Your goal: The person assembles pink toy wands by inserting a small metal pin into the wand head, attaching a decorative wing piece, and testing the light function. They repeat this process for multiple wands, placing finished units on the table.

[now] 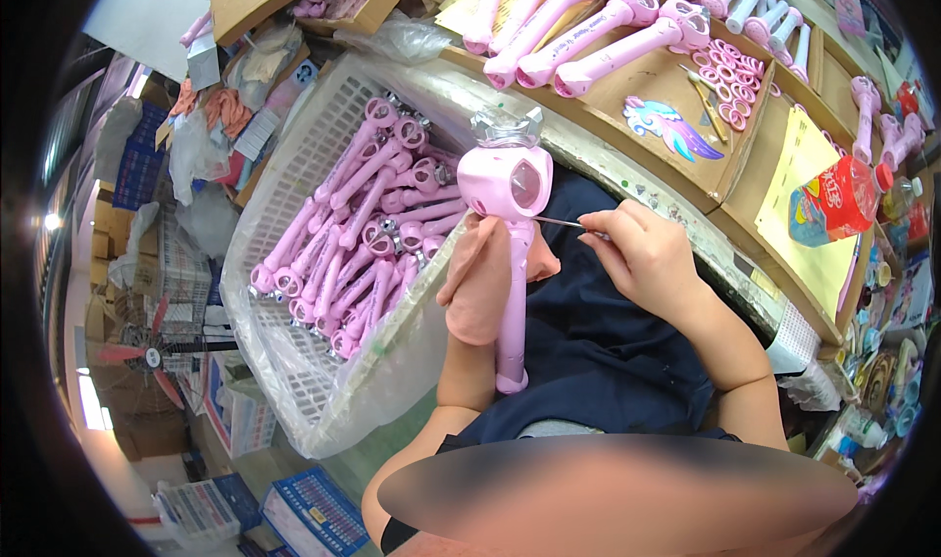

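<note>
A pink toy wand (514,302) stands nearly upright before me, with a round head, a clear window in it and a silvery crown on top. My left hand (477,281), covered by salmon-pink cloth, is closed around the handle just under the head. My right hand (642,258) pinches a thin metal tool (561,223). The tool's tip meets the wand where head and handle join; what kind of tip it has is too small to tell.
Left of me a white plastic basket (265,190), lined with clear film, holds many similar wands (368,199). On the bench are more wands (627,48), pink rings (730,77), a winged cutout (671,129) and a red-labelled bottle (833,202). A fan (152,359) stands far left.
</note>
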Available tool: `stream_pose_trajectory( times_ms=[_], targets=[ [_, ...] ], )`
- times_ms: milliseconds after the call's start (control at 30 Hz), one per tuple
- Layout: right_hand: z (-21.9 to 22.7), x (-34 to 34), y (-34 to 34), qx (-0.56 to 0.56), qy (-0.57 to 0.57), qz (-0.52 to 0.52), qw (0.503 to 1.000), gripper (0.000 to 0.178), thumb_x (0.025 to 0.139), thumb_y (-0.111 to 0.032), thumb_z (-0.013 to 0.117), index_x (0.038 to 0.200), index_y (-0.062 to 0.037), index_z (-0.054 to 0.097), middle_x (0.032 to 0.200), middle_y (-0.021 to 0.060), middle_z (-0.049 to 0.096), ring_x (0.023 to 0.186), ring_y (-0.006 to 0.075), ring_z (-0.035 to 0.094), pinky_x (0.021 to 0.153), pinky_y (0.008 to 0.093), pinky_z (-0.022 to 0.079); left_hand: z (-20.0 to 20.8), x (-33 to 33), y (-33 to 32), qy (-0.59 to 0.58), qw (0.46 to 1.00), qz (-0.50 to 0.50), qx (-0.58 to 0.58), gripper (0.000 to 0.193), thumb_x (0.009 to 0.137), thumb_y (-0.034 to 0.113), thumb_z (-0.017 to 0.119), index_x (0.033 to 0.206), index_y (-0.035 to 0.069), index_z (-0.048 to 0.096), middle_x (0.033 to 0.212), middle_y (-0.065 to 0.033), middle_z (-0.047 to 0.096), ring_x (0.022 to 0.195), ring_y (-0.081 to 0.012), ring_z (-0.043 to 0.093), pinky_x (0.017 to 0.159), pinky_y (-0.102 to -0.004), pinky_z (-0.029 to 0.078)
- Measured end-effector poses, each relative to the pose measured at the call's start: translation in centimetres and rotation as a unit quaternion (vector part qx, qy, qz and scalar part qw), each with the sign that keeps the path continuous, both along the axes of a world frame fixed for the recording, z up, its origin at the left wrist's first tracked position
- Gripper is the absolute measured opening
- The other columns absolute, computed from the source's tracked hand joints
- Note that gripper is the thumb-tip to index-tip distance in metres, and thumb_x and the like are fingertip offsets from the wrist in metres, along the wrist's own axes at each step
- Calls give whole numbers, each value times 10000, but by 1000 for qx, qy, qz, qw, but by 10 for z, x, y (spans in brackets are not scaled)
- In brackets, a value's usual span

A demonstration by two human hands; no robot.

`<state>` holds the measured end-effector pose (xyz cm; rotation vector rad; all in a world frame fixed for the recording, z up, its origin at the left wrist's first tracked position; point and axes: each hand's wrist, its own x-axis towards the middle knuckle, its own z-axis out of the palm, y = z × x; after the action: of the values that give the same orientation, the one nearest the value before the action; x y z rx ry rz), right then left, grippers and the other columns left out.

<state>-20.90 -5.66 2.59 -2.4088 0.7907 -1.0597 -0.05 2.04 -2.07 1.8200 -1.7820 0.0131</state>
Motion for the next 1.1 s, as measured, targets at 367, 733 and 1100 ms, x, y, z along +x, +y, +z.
stream_pose_trajectory(
  times_ms=[367,733,1100],
  targets=[
    [-13,-9,-12,230,7,46,972,157,924,-179,659,966,-29,683,794,113,623,736,225,630,648,342,494,21,-19,8,69,991,96,67,222,910,204,619,1051,46,554,714,-21,702,617,-128,658,601,-226,500],
    [-13,-5,-6,-127,54,-16,990,189,838,-164,737,990,-72,673,796,77,606,646,267,606,561,366,490,-7,-9,3,-95,991,1,97,88,966,30,449,940,86,511,862,13,457,804,-88,487,703,-229,432],
    [-13,-23,-2,81,84,-36,992,164,881,-202,704,952,-64,652,814,96,631,688,288,645,606,373,520,22,-26,0,677,735,38,-9,157,993,201,455,960,60,516,857,-33,549,722,-97,526,602,-266,439]
  ],
)
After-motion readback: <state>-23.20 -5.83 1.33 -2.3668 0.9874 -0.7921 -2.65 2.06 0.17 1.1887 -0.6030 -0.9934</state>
